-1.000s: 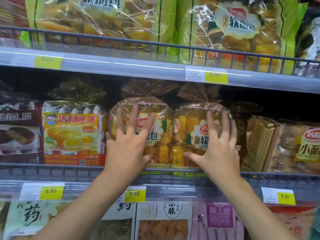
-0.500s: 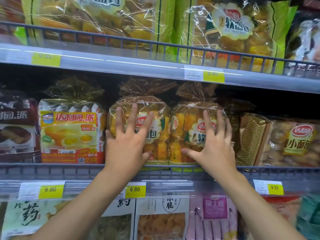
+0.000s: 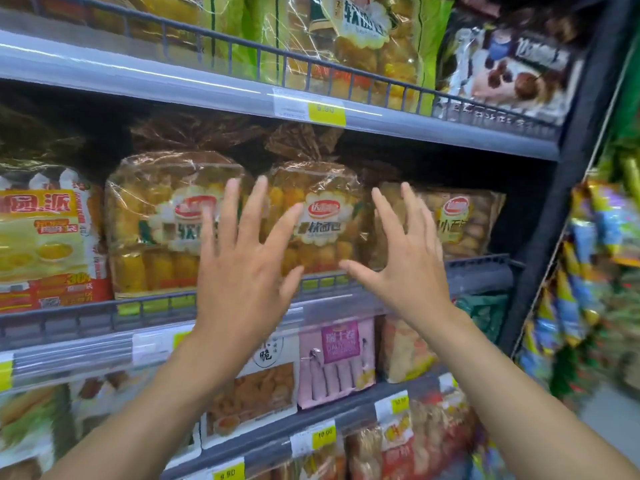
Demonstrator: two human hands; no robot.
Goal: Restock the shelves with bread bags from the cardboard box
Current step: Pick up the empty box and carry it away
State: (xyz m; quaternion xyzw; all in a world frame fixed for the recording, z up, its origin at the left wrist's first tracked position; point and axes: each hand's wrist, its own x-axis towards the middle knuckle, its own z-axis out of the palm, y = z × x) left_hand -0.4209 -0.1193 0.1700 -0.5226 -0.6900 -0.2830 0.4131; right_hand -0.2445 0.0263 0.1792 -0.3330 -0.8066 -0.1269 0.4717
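On the middle shelf (image 3: 69,323), the left bread bag (image 3: 156,209) and the right bread bag (image 3: 322,188) stand upright side by side. Before them the left hand (image 3: 242,282) and right hand (image 3: 408,278) hover, fingers spread wide, gripping nothing.

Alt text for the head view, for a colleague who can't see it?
The left hand and right hand are open, fingers spread, in front of two upright bread bags side by side on the middle shelf. Packaged snacks fill the shelves above and below.
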